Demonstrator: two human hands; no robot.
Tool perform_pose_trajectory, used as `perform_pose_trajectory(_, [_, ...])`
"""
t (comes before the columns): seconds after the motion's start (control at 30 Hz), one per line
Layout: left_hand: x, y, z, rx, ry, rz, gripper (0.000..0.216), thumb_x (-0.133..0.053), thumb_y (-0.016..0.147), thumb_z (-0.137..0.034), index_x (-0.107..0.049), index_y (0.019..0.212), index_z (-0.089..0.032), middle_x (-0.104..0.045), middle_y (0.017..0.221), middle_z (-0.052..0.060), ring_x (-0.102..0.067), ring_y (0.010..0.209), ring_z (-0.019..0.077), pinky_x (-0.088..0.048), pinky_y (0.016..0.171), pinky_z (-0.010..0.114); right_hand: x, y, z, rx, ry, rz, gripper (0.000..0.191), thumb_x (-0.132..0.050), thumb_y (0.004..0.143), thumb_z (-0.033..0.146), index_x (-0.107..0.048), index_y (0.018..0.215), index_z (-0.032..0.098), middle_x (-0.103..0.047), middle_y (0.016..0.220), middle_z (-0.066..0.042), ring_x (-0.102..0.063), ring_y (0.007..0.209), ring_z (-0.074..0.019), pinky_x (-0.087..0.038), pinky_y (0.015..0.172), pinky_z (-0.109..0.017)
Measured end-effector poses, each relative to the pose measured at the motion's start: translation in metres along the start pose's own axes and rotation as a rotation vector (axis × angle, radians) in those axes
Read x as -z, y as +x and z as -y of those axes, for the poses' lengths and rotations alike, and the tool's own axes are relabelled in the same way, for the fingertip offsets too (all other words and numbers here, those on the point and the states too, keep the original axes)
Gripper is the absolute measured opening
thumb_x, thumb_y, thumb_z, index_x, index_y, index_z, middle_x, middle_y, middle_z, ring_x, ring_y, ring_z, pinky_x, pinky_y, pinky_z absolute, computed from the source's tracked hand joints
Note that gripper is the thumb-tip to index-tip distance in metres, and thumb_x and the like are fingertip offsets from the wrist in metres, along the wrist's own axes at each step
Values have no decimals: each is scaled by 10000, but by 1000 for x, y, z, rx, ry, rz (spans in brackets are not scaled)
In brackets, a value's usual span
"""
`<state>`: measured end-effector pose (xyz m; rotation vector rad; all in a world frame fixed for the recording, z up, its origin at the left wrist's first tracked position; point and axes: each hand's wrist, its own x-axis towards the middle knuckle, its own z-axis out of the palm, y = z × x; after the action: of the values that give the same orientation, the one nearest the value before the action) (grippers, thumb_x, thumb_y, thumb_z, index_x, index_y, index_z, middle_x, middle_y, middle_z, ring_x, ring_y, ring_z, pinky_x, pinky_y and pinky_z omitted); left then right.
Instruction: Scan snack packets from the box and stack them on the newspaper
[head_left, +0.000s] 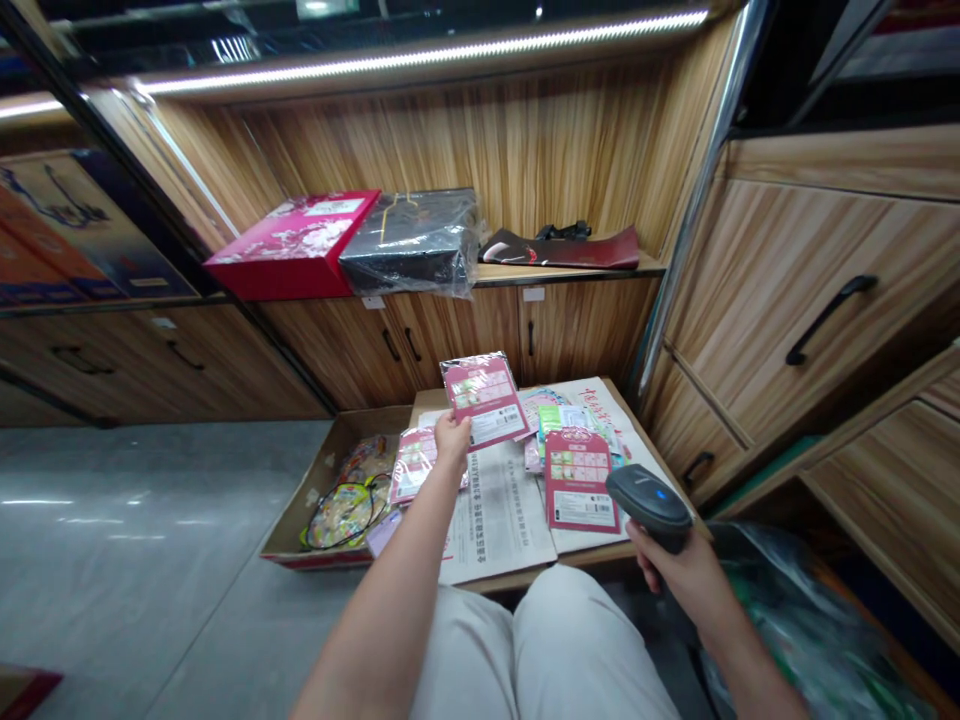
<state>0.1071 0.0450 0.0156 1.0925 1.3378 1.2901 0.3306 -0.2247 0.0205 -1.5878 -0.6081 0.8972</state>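
My left hand (453, 440) pinches the lower left corner of a flat pink package (486, 398) with a printed back and a barcode, held up over the newspaper (502, 510). In my right hand (675, 560) is a dark barcode scanner (651, 502) with a small blue light on top, fingers wrapped round its handle. A similar pink package (581, 482) lies just left of the scanner, partly over a pile of colourful packets (574, 415). Another pink package (412, 462) rests left of my left wrist, partly hidden by the forearm.
An open cardboard box (300, 505) with bagged items stands at the left. Behind, a wooden shelf holds a red floral box (296, 240), a plastic-wrapped black box (409, 240) and a dark red folded item (562, 250). Clear plastic bags (802, 610) lie at the lower right.
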Motion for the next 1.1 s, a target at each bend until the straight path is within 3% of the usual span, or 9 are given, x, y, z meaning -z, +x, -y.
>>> perform_pose_trajectory(0.17, [-50,-28,0,-27,-100,184,318,-649,698,-260,-604,994,-153,-728,968,81,-695,884,209,-556,819,358,-8,0,12,35,7,-25,372,-818,620,475,-585,607,185,-530,405,40,-470,297,-113,-357,289,-215])
perform_pose_trajectory(0.33, [-76,-46,-3,-41,-81,274,340,-581,750,-240,-593,1078,-150,-723,1059,90,-688,976,216,-556,839,351,-7,7,18,58,-29,-59,385,-766,675,528,-596,637,184,-532,405,39,-470,287,-115,-358,285,-215])
perform_pose_trajectory(0.63, [-84,-53,0,-97,-119,310,262,-576,733,-231,-594,983,-155,-712,1024,88,-680,944,221,-540,870,375,-5,6,25,37,11,-65,403,-799,644,508,-559,548,199,-526,396,36,-469,299,-117,-378,293,-225])
perform_pose_trajectory(0.77, [-85,-53,5,-57,-107,289,292,-593,734,-237,-580,1015,-158,-716,1017,90,-684,959,230,-549,852,379,-5,6,24,38,46,-90,400,-812,626,518,-586,593,190,-535,405,36,-482,310,-122,-384,296,-225])
perform_pose_trajectory(0.97, [-88,-58,29,104,40,286,245,-590,731,-193,-541,971,-182,-712,872,48,-698,798,207,-561,705,329,7,11,19,34,35,-148,414,-792,625,546,-613,624,172,-543,418,28,-486,315,-119,-388,295,-215])
perform_pose_trajectory(1.1, [-99,-59,51,138,63,251,209,-571,719,-128,-535,916,-188,-703,867,40,-696,814,199,-560,736,335,15,12,20,27,19,-149,402,-808,615,515,-595,577,176,-536,409,23,-481,318,-120,-388,300,-219])
